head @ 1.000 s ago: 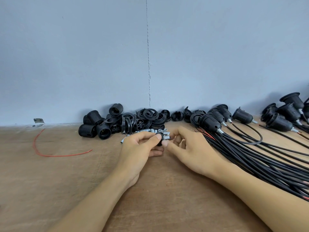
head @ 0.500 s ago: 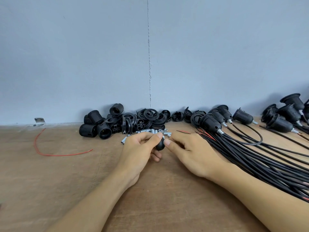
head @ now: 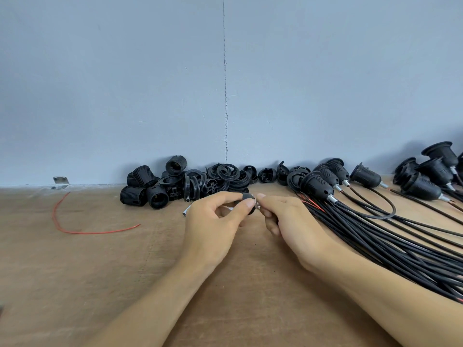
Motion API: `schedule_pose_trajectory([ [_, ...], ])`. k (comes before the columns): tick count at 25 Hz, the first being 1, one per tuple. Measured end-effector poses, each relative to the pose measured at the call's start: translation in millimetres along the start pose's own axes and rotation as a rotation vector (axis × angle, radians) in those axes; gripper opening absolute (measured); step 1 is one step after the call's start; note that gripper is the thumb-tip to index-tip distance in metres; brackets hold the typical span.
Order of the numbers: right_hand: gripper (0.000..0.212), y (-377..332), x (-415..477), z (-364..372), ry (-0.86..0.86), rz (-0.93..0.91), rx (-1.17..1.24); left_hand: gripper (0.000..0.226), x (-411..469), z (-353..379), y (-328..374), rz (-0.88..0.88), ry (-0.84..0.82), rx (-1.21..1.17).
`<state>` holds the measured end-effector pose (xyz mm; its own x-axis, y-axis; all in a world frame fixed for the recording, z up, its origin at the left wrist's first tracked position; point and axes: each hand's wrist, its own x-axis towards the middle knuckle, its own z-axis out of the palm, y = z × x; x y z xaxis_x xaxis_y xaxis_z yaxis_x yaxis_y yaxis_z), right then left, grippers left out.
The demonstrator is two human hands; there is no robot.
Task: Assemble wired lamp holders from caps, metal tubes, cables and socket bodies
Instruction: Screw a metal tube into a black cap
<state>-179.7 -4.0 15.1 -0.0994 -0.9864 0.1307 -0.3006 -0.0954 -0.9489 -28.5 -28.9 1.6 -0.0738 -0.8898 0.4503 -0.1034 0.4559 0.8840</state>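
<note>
Pale grey-blue wall point(head: 112, 83), upper frame, with one vertical seam point(head: 225, 96) at centre. Brown worktop point(head: 75, 271), lower frame. Small metal bracket point(head: 61, 180) at left where wall meets worktop; loose red wire point(head: 82, 232), curved, lying below it.

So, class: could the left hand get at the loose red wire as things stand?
Probably yes: mostly bare table lies between the left hand and the red wire. But it pinches a black cap, with the right hand pinching a metal tube at it, so it must let go first.
</note>
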Motion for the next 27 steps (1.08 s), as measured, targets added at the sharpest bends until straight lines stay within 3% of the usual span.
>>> schedule_pose_trajectory([
  [2, 0.044, -1.6, -0.2, 2.3, 0.011, 0.060, 0.145, 0.028, -2.3, 2.7, 2.3, 0.103, 0.035, 0.096],
  [7, 0.046, -7.1, -3.8, 8.1, -0.011, 0.244, 0.485, 0.011, -7.5, 6.2, 1.8, 0.422, 0.135, 0.279],
  [14, 0.050, -14.8, -3.2, 4.6, -0.074, 0.369, 0.598, 0.005, -3.8, 6.4, -5.4, 0.658, 0.139, 0.443],
  [17, 0.050, -14.9, -3.1, 3.8, -0.059, 0.362, 0.541, 0.004, -4.3, 5.1, -10.9, 0.591, 0.094, 0.449],
  [22, 0.044, -17.8, 1.7, -9.9, -0.077, 0.307, 0.106, 0.023, -3.3, 0.0, -14.1, 0.343, 0.040, 0.416],
  [27, 0.047, -11.5, 6.4, -18.1, -0.326, 0.408, 0.245, 0.035, -4.1, 3.5, -9.7, 0.113, 0.035, 0.240],
])
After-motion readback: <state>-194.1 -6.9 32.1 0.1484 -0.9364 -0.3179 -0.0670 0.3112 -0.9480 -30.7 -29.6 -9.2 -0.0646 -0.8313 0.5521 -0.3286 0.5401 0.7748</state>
